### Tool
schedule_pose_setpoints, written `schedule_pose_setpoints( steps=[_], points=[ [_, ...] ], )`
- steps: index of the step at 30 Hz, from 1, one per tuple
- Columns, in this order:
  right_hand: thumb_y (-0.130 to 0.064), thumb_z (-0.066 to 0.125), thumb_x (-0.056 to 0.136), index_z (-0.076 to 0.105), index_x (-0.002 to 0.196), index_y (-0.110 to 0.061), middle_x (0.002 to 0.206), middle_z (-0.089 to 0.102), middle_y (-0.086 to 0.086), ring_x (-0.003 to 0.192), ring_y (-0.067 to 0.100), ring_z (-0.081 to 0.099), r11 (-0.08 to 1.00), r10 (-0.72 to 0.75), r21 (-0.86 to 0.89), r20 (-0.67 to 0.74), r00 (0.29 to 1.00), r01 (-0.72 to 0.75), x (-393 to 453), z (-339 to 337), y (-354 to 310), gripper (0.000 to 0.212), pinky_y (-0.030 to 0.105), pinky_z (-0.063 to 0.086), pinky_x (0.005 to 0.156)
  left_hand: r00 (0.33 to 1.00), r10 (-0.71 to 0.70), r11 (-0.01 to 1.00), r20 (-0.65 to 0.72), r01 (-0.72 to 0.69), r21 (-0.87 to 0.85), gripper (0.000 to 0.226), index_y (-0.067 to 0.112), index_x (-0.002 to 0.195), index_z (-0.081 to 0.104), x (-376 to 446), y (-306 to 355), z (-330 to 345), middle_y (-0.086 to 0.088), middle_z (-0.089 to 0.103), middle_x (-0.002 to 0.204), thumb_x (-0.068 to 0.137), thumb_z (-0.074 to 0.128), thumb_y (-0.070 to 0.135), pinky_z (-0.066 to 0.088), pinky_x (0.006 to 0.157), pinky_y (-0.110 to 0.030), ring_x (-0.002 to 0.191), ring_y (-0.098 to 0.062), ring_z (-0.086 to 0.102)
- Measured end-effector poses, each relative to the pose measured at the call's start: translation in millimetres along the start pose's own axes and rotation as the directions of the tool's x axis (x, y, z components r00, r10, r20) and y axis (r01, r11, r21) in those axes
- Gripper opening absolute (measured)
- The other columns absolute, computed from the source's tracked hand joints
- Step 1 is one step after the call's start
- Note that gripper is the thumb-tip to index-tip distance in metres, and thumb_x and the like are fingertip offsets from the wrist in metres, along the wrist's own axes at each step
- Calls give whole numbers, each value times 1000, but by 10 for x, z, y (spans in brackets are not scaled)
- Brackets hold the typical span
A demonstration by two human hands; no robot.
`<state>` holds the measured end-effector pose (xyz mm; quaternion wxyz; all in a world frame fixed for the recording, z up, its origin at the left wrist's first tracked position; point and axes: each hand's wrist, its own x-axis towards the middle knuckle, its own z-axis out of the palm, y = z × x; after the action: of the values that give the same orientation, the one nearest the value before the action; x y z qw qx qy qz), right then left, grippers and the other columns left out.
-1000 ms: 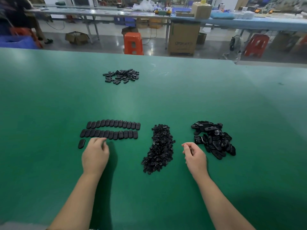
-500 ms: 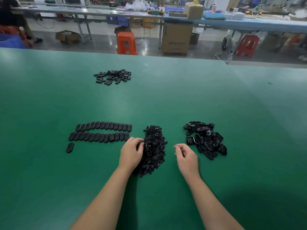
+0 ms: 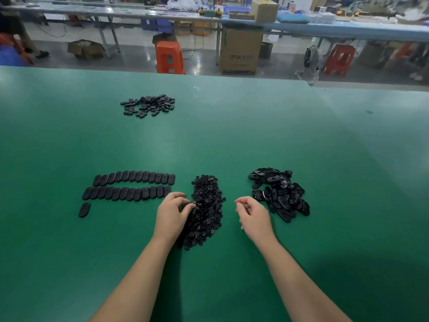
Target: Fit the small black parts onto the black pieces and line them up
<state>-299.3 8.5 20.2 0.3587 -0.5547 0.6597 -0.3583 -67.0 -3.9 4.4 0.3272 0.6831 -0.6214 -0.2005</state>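
Curled fingers of the left hand (image 3: 171, 211) dig into the left edge of the pile of small black parts (image 3: 205, 209), thumb and fingertips touching the parts; whether any one part is actually pinched cannot be told. Taking that pile as the landmark on the green table (image 3: 232, 140): to its left lie two neat rows of oblong black pieces (image 3: 130, 185), set side by side, and a single black piece (image 3: 84, 209) lies alone below the left end of the lower row. Far behind the pile and to its left sits a loose scatter of black pieces (image 3: 148, 105). Just right of the pile the right hand (image 3: 254, 216) hovers with its fingers curled inward and the thumb near the forefinger, and nothing can be seen held in it. Further right of the pile, just beyond that hand, a jumbled heap of black pieces (image 3: 279, 194) rests on the table. Past the table's far edge stands an orange stool (image 3: 169, 57) and a cardboard box (image 3: 240, 53).
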Motion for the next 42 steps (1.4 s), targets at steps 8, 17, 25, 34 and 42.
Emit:
schedule_pose_setpoints(
  steps=[8, 17, 25, 34, 42],
  points=[
    [-33, 62, 98, 54, 136, -20, 130, 44, 0, 93, 22, 61, 702, -76, -708, 31, 997, 76, 385, -504, 55, 40, 29, 42, 72, 1000, 4, 1000, -30, -3, 18, 9, 16, 81, 74, 21, -1, 43, 14, 59, 92, 88, 77, 22, 37, 73, -7, 84, 5, 54],
    [-40, 70, 93, 69, 120, -21, 116, 55, -5, 97, 17, 60, 741, -175, -656, 16, 985, 142, 439, -588, 72, 32, 28, 45, 72, 1000, 7, 1000, -29, -8, -1, 13, 21, 78, 68, 19, 4, 23, 15, 57, 86, 89, 74, 24, 37, 66, -9, 79, 1, 55],
    [-31, 75, 90, 63, 90, -22, 83, 56, -2, 66, 9, 48, 990, -120, -86, -133, 984, 109, 289, -402, -78, 14, 24, 42, 64, 997, -50, 987, -60, 40, -158, 17, 31, 81, 60, 7, -5, 4, 6, 62, 64, 98, 62, 28, 40, 48, -20, 58, -10, 56],
    [-8, 58, 102, 55, 116, -21, 88, 77, 11, 78, 21, 76, 826, 127, 551, 30, 992, -122, 96, 55, -94, 20, 28, 62, 73, 996, -77, 974, -52, 64, -219, 16, 33, 82, 64, 4, -34, -1, 13, 63, 62, 96, 66, 25, 41, 48, -16, 54, -7, 55],
    [-8, 49, 105, 59, 116, -24, 90, 77, 1, 83, 17, 77, 923, 36, 384, 0, 999, -34, -6, 218, -14, 22, 31, 62, 79, 997, -72, 959, -34, 60, -276, 26, 29, 115, 73, -4, -53, 2, 24, 71, 89, 94, 68, 13, 46, 58, -9, 61, -1, 60]
  ],
)
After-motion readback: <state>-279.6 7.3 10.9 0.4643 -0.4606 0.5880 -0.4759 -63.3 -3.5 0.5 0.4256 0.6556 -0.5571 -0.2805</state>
